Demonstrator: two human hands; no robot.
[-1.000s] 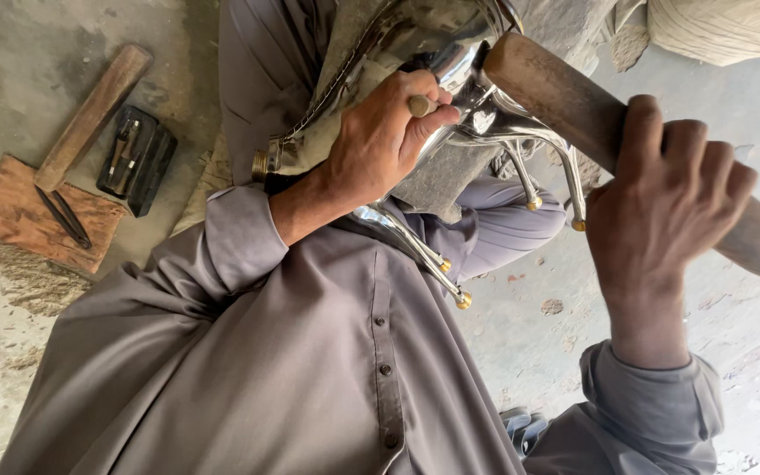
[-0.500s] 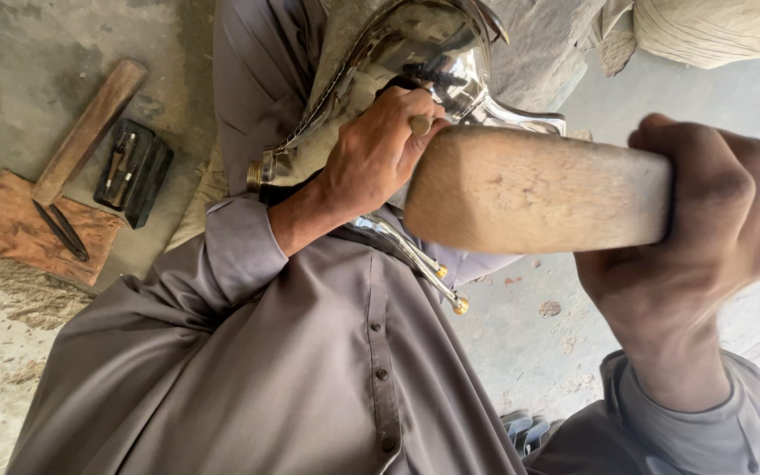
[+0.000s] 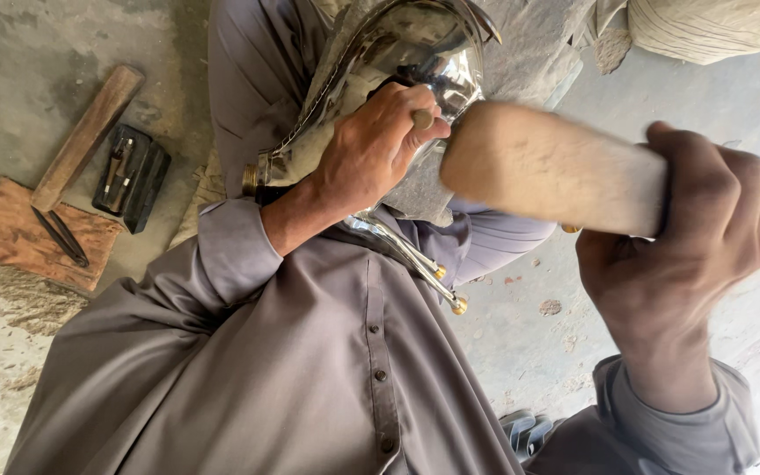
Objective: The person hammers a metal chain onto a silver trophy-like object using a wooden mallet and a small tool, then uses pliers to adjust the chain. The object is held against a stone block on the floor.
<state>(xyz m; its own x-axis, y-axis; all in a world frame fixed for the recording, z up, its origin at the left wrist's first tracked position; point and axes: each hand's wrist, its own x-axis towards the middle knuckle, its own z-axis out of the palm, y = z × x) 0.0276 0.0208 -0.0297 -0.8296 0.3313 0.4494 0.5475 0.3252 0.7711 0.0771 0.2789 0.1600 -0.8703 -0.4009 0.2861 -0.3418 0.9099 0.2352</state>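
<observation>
My left hand (image 3: pixel 378 156) is closed around a small metal punch (image 3: pixel 421 118), pressing it against a shiny curved metal piece (image 3: pixel 402 48) that rests on my lap. Thin chrome rods with brass tips (image 3: pixel 458 305) hang from that piece below my wrist. My right hand (image 3: pixel 683 242) grips a thick wooden mallet (image 3: pixel 549 167), blurred by motion. The mallet's blunt end sits just right of the punch and my left fingers. I wear a grey buttoned garment (image 3: pixel 310 369).
On the concrete floor at left lie a wooden-handled tool (image 3: pixel 86 136), a black case of small tools (image 3: pixel 130 177) and a reddish wooden board (image 3: pixel 19 237) with dark chisels (image 3: pixel 61 237). A pale sack (image 3: pixel 714 26) sits top right. A sandal (image 3: pixel 521 427) shows below.
The mallet swung from a raised diagonal on the right down toward my left hand; its end now meets the punch. My left hand stayed on the metal piece.
</observation>
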